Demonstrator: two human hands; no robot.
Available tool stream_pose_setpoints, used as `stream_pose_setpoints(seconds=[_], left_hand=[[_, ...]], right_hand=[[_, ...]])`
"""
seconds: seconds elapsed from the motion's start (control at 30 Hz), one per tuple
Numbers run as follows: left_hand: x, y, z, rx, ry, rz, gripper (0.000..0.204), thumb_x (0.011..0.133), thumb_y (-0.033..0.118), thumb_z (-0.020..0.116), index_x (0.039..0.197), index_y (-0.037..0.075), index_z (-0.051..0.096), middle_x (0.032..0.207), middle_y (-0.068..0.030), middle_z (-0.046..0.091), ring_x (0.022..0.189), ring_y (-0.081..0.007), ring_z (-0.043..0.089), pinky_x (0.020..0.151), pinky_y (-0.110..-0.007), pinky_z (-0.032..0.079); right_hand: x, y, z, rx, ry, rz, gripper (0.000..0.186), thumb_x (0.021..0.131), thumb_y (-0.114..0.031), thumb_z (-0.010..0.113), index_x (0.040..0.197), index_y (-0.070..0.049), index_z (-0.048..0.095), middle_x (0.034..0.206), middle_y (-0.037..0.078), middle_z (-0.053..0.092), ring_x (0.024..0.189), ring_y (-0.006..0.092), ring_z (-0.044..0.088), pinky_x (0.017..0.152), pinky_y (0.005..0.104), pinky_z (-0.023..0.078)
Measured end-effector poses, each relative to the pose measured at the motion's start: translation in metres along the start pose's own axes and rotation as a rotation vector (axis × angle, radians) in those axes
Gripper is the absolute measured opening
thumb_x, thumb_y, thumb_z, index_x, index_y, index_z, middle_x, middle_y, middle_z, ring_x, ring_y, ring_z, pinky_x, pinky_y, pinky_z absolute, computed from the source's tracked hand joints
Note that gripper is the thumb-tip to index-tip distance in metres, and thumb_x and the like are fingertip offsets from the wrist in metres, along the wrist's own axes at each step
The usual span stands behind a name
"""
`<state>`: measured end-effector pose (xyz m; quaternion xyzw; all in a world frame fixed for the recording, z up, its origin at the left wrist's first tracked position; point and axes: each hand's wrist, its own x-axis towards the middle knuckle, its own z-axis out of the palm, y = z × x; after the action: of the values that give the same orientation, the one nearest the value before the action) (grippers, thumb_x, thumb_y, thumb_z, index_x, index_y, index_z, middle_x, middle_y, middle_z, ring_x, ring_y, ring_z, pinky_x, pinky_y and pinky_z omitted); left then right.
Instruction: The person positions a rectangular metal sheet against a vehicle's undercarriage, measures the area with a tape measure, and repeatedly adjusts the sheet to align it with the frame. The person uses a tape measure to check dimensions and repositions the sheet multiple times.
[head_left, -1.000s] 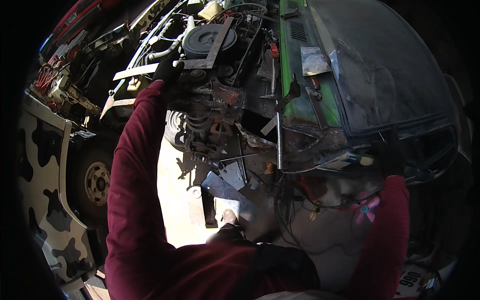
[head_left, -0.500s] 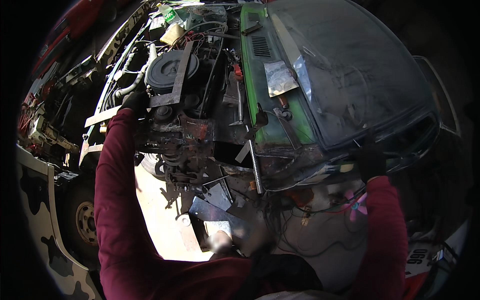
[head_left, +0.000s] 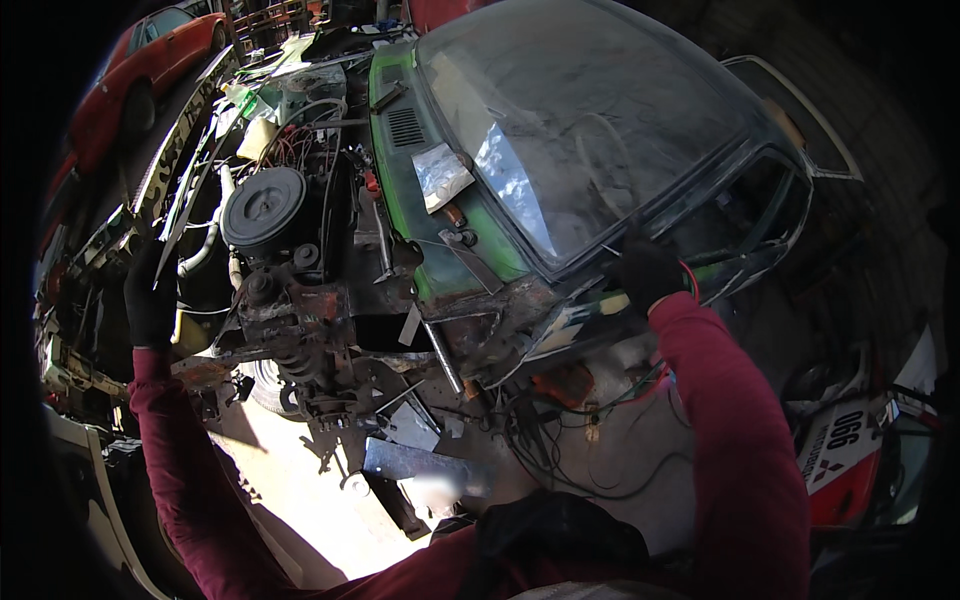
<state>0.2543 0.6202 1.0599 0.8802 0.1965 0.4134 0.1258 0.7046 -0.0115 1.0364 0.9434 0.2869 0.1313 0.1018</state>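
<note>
I look down on a stripped green car with its engine bay exposed. My left hand (head_left: 150, 298), in a black glove with a dark red sleeve, rests on the front edge of the engine bay, left of the round black air cleaner (head_left: 264, 207). My right hand (head_left: 648, 272), also black-gloved, grips the car's windscreen pillar (head_left: 600, 262) beside the dusty windscreen (head_left: 570, 130). Below the hands sit the rusty suspension strut (head_left: 295, 335) and loose hanging wires (head_left: 555, 440).
A red car (head_left: 150, 50) stands at the upper left. A white and red car body panel (head_left: 850, 450) is at the right. A sunlit patch of ground (head_left: 300, 480) with a metal sheet (head_left: 420, 465) lies under the stripped wing. A black-and-white patterned panel (head_left: 85, 480) borders the left.
The view has swung so the car sits further right and lower. My left hand slid left along the engine bay's front; my right hand came into sight on the pillar.
</note>
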Motion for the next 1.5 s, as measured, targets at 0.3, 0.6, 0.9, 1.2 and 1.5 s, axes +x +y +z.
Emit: stream_pose_setpoints(seconds=[0.3,0.6,0.9,1.2,1.5], left_hand=[[-0.088,0.163,-0.126,0.165,0.116,0.118,0.048,0.098,-0.004,0.071,0.145,-0.004,0.062,0.146,-0.0177,0.067,0.135,-0.028,0.064,0.115,-0.042,0.049],[-0.29,0.41,-0.17,0.147,0.242,-0.254,0.032,0.097,0.026,0.086,0.108,-0.003,0.081,0.092,-0.0183,0.081,0.071,-0.026,0.077,0.061,-0.038,0.06],[-0.428,0.506,-0.093,-0.023,-0.434,-0.83,0.014,0.1,0.012,0.075,0.102,-0.001,0.072,0.078,0.0003,0.065,0.07,-0.0097,0.057,0.061,-0.031,0.047],[-0.505,0.484,0.086,0.13,-1.06,-0.632,0.024,0.091,0.033,0.081,0.098,0.01,0.079,0.081,-0.0157,0.073,0.085,-0.0351,0.073,0.078,-0.047,0.058],[-0.626,0.395,0.264,0.022,-1.293,-0.236,0.015,0.092,0.029,0.071,0.099,0.016,0.076,0.09,-0.0105,0.077,0.095,-0.0324,0.077,0.081,-0.047,0.061]], right_hand=[[0.008,0.003,0.011,0.042,-0.048,0.037,0.102,0.098,-0.041,0.075,0.167,0.011,0.021,0.1,0.019,0.079,0.09,0.034,0.08,0.077,0.0466,0.063],[0.01,0.022,0.018,0.3,-0.036,-0.06,0.099,0.095,-0.052,0.075,0.16,0.012,0.037,0.112,0.024,0.079,0.099,0.0364,0.078,0.085,0.0481,0.062],[-0.226,0.02,0.024,1.193,-0.036,-0.795,0.055,0.1,-0.045,0.068,0.14,-0.007,0.069,0.128,0.024,0.073,0.106,0.0426,0.073,0.096,0.0513,0.058],[-0.394,-0.057,0.134,0.99,-0.269,-1.012,0.092,0.091,-0.054,0.078,0.163,-0.007,0.044,0.155,0.021,0.051,0.134,0.0345,0.059,0.099,0.0471,0.058],[-0.457,-0.111,0.293,0.543,-0.688,-0.946,0.06,0.097,-0.041,0.072,0.147,-0.011,0.061,0.123,0.012,0.071,0.108,0.0312,0.071,0.088,0.045,0.06]])
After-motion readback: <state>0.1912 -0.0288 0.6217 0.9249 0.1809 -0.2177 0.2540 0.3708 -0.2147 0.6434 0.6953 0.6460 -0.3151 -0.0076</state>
